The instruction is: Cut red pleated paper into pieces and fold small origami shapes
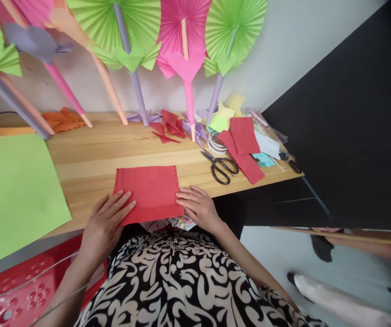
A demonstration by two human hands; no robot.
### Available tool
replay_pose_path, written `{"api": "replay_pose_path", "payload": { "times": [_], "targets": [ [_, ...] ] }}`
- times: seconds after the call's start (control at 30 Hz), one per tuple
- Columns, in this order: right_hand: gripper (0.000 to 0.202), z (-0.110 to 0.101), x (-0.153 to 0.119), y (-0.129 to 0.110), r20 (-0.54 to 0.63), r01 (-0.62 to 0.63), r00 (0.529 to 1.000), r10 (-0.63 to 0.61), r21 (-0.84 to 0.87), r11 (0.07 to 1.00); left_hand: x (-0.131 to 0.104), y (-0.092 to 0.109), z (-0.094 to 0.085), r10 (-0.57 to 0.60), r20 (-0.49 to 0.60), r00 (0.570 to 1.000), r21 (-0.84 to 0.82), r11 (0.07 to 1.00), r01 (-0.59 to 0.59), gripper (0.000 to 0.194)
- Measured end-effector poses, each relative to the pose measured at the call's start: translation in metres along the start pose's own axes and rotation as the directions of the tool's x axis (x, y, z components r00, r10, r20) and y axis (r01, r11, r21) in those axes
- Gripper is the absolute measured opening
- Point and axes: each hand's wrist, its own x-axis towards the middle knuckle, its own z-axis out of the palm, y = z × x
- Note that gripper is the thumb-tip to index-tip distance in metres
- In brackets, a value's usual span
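Observation:
A folded red sheet of paper (149, 193) lies at the front edge of the wooden table, its near side reaching the edge. My left hand (105, 220) rests on its left part, fingers stretched out flat. At the right edge of the sheet lies my right hand (198, 205), its fingers extended and the tips touching the paper's side. Beyond my right hand are black-handled scissors (223, 169), with the blades partly spread. Red paper strips (245, 136) are just right of the scissors.
Green paper (15, 190) covers the table's left side. Folded-paper fans (186, 54) on paper handles lean along the wall. Tape rolls (216, 141), red scraps (170, 127) and other paper pieces crowd the back right. A red plastic stool (28, 286) stands below left; a black panel (352, 113) rises at right.

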Motion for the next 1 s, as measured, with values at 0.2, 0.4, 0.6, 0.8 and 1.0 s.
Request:
{"api": "replay_pose_path", "payload": {
  "times": [0.2,0.4,0.6,0.8,1.0],
  "targets": [
    [0.024,0.002,-0.002,0.001,0.0,0.0,1.0,0.0,0.003,1.0,0.0,0.001,0.001,0.005,-0.006,1.0,0.01,1.0,-0.005,0.045],
    [0.023,0.001,-0.001,0.0,-0.006,-0.009,1.0,0.009,-0.005,1.0,0.0,0.0,0.001,0.006,0.005,1.0,0.024,1.0,-0.006,0.048],
    [0.022,0.004,-0.001,0.0,-0.01,-0.011,1.0,0.011,-0.005,1.0,0.0,-0.001,0.001,0.0,0.011,1.0,0.039,0.999,-0.001,0.05],
    [0.029,-0.018,0.004,0.0,0.03,0.032,0.999,-0.032,0.013,0.999,-0.001,-0.001,0.002,-0.009,0.012,1.0,0.016,1.0,0.009,0.051],
    [0.034,-0.106,0.012,0.061,-0.314,-0.342,0.915,0.254,-0.268,0.901,-0.001,-0.002,0.002,-0.003,-0.002,1.0,0.002,1.0,0.003,0.054]
  ]
}}
